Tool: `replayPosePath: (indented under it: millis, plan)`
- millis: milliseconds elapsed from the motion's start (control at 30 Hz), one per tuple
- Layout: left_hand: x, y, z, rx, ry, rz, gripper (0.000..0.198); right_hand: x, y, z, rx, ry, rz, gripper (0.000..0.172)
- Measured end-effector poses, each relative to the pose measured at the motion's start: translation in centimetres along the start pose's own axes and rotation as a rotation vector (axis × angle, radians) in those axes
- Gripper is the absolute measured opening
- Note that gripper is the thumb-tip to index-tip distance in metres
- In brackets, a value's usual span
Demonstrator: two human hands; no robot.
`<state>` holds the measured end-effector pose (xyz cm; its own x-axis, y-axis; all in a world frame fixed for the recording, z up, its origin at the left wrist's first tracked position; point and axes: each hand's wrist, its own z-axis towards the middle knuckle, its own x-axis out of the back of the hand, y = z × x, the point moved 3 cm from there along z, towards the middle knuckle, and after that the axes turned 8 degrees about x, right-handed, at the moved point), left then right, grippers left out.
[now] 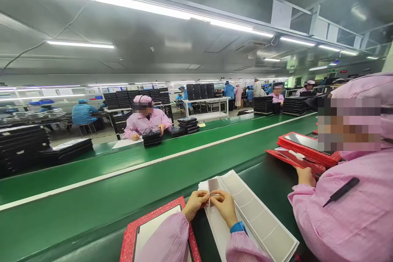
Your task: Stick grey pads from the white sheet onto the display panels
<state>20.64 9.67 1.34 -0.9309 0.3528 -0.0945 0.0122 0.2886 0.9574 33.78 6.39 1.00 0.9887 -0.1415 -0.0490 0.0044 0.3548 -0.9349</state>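
You can read no lettering or numbers here; the far red lit sign (343,71) is too small to make out

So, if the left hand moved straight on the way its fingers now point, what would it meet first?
Probably the right hand, very close to the left hand over the pale sheets; whether the two already touch is unclear.

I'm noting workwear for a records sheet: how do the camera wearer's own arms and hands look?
The left sleeve and right sleeve are pink, finely lined and gathered near the wrists. The left hand and right hand are gloveless. A blue band circles the right wrist.
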Motion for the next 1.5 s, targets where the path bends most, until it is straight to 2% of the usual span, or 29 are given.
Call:
replayPosePath:
  millis: [200,467,767,1000,1300,1500]
  plan:
    - [-0.1,0.1,-0.1,-0.005,0.015,0.022,0.044,-0.2,0.1,0.0,-0.006,0.000,0.029,0.046]
    - [0.5,0.8,-1.0,0.055,0.046,0.106,0.044,-0.4,-0.7,-0.4,-0.008,-0.065,0.042,0.053]
    - [1.0,0.3,-1.3,0.040,0.059,0.137,0.043,-0.8,-0.3,-0.6,0.004,-0.104,0.027,0.049]
    - [0.9,-0.2,-0.7,0.020,0.068,0.161,0.044,-0.8,0.3,-0.4,0.012,-0.088,-0.011,0.041]
    - [0.5,0.1,-0.6,-0.031,0.078,0.176,0.049,-0.7,0.2,-0.2,0.015,-0.060,-0.048,0.032]
    - [0.4,-0.3,-0.2,-0.030,0.092,0.196,0.041,-0.6,-0.1,0.0,0.028,-0.043,-0.077,0.032]
